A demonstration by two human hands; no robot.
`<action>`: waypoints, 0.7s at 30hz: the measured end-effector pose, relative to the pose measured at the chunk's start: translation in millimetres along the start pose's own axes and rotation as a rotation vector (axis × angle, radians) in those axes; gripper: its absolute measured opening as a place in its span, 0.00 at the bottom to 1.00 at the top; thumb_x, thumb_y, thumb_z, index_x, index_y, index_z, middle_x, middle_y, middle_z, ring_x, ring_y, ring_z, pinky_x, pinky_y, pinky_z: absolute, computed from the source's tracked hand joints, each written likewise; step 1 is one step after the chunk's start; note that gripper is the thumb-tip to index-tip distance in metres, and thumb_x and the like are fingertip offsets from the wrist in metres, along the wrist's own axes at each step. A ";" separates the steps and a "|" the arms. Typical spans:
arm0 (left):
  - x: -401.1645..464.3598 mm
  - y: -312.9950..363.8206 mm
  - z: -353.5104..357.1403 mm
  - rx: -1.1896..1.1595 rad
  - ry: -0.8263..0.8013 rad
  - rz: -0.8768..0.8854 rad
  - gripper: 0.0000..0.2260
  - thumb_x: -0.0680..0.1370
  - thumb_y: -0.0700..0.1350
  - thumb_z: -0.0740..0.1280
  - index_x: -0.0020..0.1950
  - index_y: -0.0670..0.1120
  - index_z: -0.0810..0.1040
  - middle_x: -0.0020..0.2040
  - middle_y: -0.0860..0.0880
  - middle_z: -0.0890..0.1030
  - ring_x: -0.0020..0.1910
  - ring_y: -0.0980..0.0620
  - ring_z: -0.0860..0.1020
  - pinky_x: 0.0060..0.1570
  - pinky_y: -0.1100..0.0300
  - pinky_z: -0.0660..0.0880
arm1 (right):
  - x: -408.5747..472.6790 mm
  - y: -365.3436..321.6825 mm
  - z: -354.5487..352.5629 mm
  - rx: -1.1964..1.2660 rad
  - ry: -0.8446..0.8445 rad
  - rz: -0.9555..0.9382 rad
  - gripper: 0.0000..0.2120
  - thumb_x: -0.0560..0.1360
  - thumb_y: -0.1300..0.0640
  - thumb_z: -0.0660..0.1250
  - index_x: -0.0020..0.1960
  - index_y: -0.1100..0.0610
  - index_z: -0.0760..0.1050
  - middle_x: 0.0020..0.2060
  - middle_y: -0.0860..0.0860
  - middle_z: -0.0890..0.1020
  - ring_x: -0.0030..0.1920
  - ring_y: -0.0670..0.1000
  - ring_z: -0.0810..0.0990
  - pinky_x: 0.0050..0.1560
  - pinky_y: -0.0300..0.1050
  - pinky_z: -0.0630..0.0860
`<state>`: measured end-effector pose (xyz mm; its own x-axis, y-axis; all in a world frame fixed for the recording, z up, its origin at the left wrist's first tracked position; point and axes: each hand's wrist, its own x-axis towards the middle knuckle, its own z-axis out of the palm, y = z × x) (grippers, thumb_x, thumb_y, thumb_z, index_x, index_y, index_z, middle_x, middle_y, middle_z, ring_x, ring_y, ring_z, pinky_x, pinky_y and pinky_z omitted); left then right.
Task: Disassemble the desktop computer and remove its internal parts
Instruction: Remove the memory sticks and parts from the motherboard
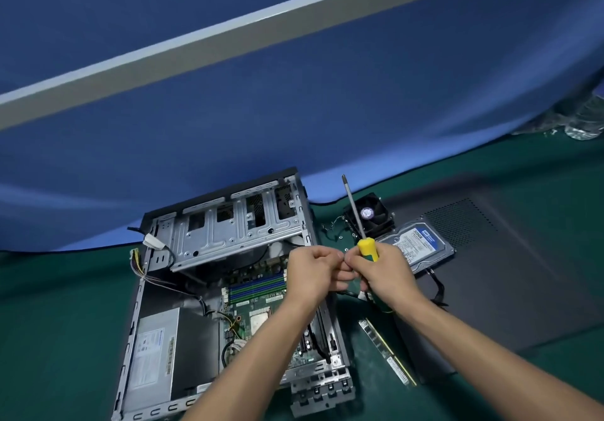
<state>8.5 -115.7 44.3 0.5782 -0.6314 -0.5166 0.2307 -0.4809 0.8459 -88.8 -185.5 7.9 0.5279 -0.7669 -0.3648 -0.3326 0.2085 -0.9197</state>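
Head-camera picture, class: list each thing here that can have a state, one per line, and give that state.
Grey metal desktop computer case: lying on its side, open, side panel off.
Dark grey perforated side panel: flat on the green mat.
Silver hard drive with blue label: out of the case, on the panel.
Black cooling fan: out, on the mat.
Green memory stick: out, on the mat.
Yellow-and-green-handled screwdriver: held tip-up by the right hand.
Left hand: fingers curled, meeting the right.
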 end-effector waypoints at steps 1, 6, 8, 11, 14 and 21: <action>3.6 -2.3 1.1 0.019 0.000 -0.008 0.07 0.79 0.37 0.62 0.43 0.38 0.77 0.32 0.45 0.81 0.26 0.52 0.79 0.24 0.62 0.76 | 2.9 3.6 -0.5 -0.002 0.007 0.012 0.06 0.74 0.62 0.68 0.37 0.57 0.78 0.23 0.48 0.77 0.21 0.47 0.72 0.25 0.39 0.70; 26.2 -20.5 -5.8 0.552 0.315 0.188 0.13 0.77 0.47 0.65 0.32 0.48 0.72 0.29 0.55 0.72 0.28 0.52 0.73 0.29 0.63 0.65 | 20.8 32.4 -3.0 -0.036 0.047 0.139 0.05 0.74 0.61 0.68 0.39 0.59 0.78 0.24 0.51 0.75 0.20 0.48 0.72 0.26 0.40 0.70; 35.2 -26.8 -9.7 0.639 0.373 0.251 0.14 0.75 0.47 0.65 0.30 0.48 0.68 0.26 0.54 0.70 0.27 0.53 0.70 0.27 0.63 0.62 | 29.0 47.7 -2.0 -0.071 0.067 0.202 0.06 0.74 0.60 0.68 0.40 0.62 0.78 0.25 0.53 0.75 0.22 0.50 0.73 0.32 0.47 0.73; 48.6 -32.4 -8.3 0.782 0.458 0.332 0.18 0.76 0.47 0.64 0.28 0.50 0.62 0.23 0.54 0.66 0.23 0.57 0.65 0.26 0.63 0.59 | 43.6 64.1 4.9 -0.135 0.109 0.276 0.08 0.74 0.58 0.68 0.38 0.61 0.77 0.25 0.54 0.76 0.26 0.55 0.75 0.38 0.56 0.77; 56.2 -36.0 -3.2 0.810 0.509 0.384 0.20 0.77 0.47 0.63 0.29 0.51 0.59 0.22 0.54 0.64 0.22 0.55 0.62 0.25 0.60 0.58 | 61.1 66.8 19.5 -0.290 0.124 0.273 0.08 0.74 0.55 0.67 0.39 0.58 0.77 0.30 0.56 0.80 0.33 0.59 0.80 0.41 0.52 0.78; 63.8 -40.7 -4.8 0.855 0.501 0.438 0.19 0.78 0.47 0.63 0.31 0.51 0.57 0.22 0.55 0.61 0.22 0.49 0.62 0.28 0.59 0.58 | 98.0 60.2 53.6 -0.648 0.103 0.266 0.09 0.75 0.51 0.66 0.44 0.57 0.77 0.37 0.52 0.78 0.38 0.55 0.74 0.36 0.41 0.66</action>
<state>39.8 -133.5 -22.5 0.7762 -0.6248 0.0845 -0.5837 -0.6616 0.4708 -15.1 -215.5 -91.0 0.2983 -0.8004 -0.5200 -0.8550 0.0180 -0.5183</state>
